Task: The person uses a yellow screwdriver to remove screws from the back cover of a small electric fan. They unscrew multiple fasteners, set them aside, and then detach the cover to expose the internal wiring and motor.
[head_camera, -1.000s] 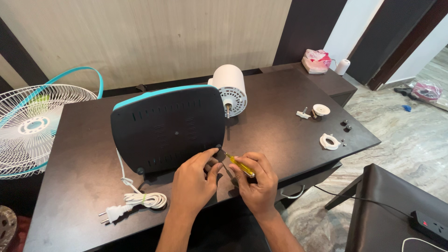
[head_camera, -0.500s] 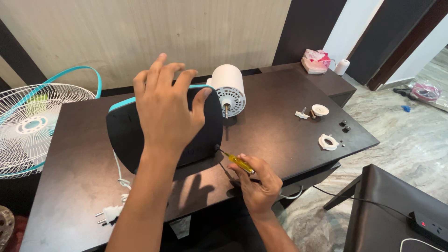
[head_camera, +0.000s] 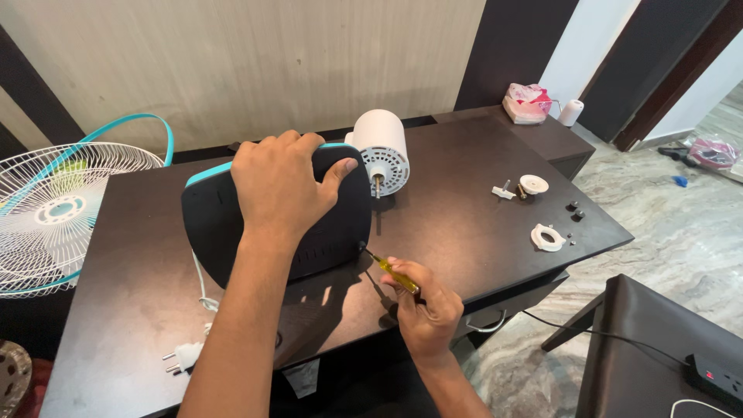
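A fan base (head_camera: 325,232), black underneath with a teal rim, stands tilted on its edge on the dark table (head_camera: 464,224). My left hand (head_camera: 282,186) grips its top edge. My right hand (head_camera: 422,306) holds a yellow-handled screwdriver (head_camera: 395,275), whose tip meets the base's lower right corner. The white motor housing (head_camera: 381,147) lies just behind the base with its shaft pointing toward me.
A white plug and cord (head_camera: 186,356) lie at the table's front left. Small white parts (head_camera: 532,184), a white ring (head_camera: 548,236) and dark screws (head_camera: 574,210) sit at the right. A fan grille (head_camera: 54,209) leans at the left. A power strip (head_camera: 716,375) rests on a chair.
My left hand left the base's lower corner, rose over it, and now clamps its top edge. The right hand keeps the screwdriver at the same corner.
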